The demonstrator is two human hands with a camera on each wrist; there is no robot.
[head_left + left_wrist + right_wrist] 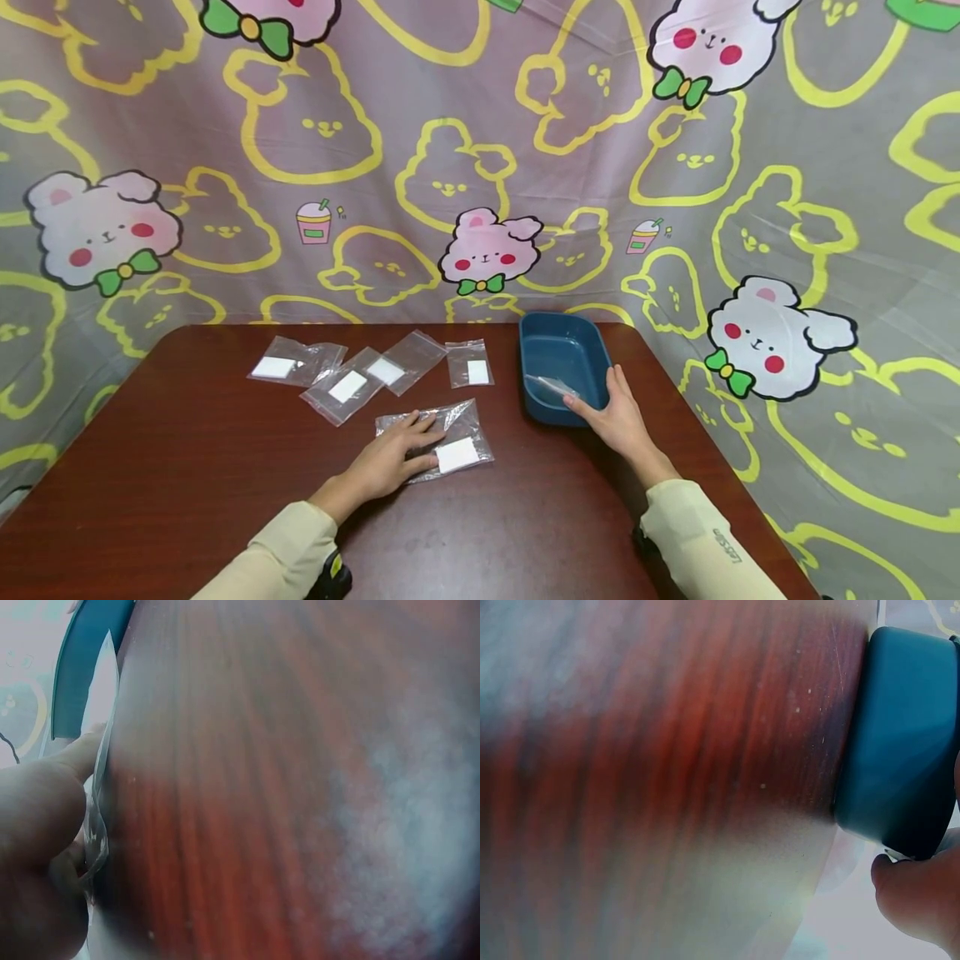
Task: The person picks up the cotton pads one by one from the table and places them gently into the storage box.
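In the head view, my left hand (390, 457) rests on a clear plastic zip bag (462, 425) with a white label, its fingers spread over the film and its thumb beside the label. The left wrist view shows this bag (97, 814) edge-on under the fingers. My right hand (621, 417) grips the near right corner of a dark blue bin (558, 417); the thumb lies at the front rim, the fingers along the outer right wall. A clear plastic piece (553, 385) lies inside the bin near that thumb. The right wrist view shows the bin's outer wall (904, 727).
Farther back on the brown table (187, 467) lie several labelled clear bags: one at the left (281, 362), two overlapping ones with a bag (347, 387) in front, and a small bag (471, 364) near the bin. A patterned cloth (480, 167) hangs behind the table.
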